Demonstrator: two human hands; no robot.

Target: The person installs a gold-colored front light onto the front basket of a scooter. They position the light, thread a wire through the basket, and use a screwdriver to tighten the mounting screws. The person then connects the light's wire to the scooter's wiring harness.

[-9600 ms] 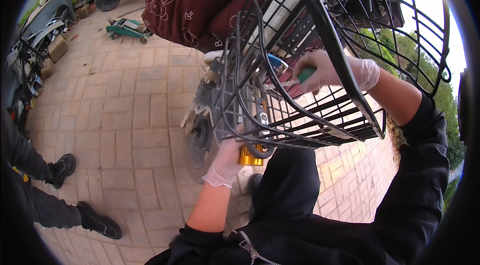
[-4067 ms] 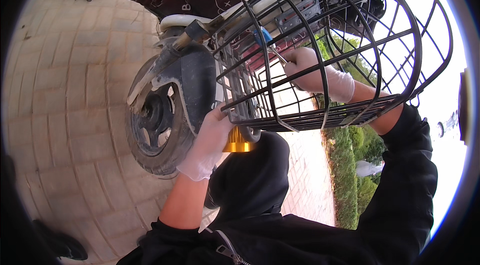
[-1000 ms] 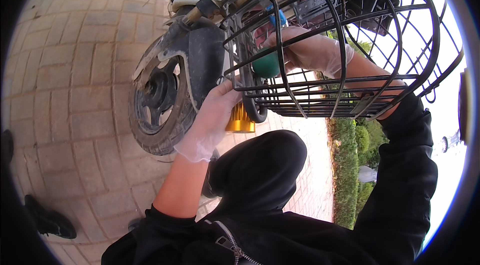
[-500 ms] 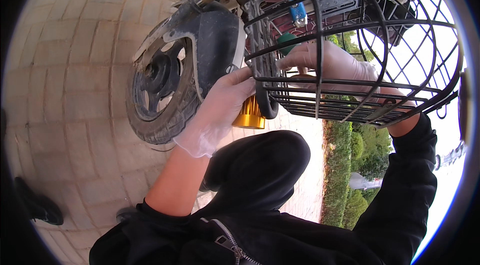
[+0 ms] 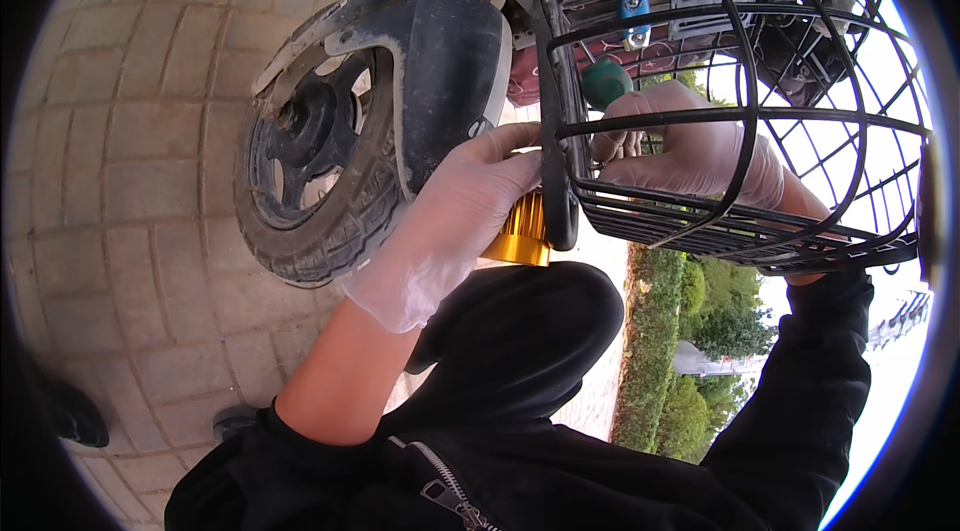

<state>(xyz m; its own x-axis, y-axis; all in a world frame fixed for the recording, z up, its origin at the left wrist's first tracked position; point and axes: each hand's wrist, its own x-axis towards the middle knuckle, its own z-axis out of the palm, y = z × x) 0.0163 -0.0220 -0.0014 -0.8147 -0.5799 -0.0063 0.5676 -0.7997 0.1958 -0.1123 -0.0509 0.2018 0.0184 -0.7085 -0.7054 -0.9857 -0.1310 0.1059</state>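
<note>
My left hand (image 5: pixel 465 216), in a clear glove, is closed round the top of a ribbed gold cylinder (image 5: pixel 515 247) beside the black wire basket (image 5: pixel 745 121) on a scooter. My gloved right hand (image 5: pixel 685 151) is inside the basket behind the bars, its fingers curled near the basket's end; what they grip is hidden. Just above those fingers shows a green rounded tool handle (image 5: pixel 604 83). A blue part with metal fittings (image 5: pixel 634 16) is fixed higher up inside the basket, beside a slotted metal plate (image 5: pixel 690 11).
The scooter's front wheel (image 5: pixel 290 206) and black mudguard (image 5: pixel 450 71) are left of the basket. My bent knee (image 5: pixel 560 311) is below the cylinder. Paving (image 5: pixel 150 161) extends leftward, with a dark shoe (image 5: pixel 75 411) at the lower left. A hedge (image 5: pixel 650 331) shows at right.
My left hand and the cylinder have moved slightly right in the picture, along with the basket. My right hand has shifted right too, and the green handle now shows above its fingers.
</note>
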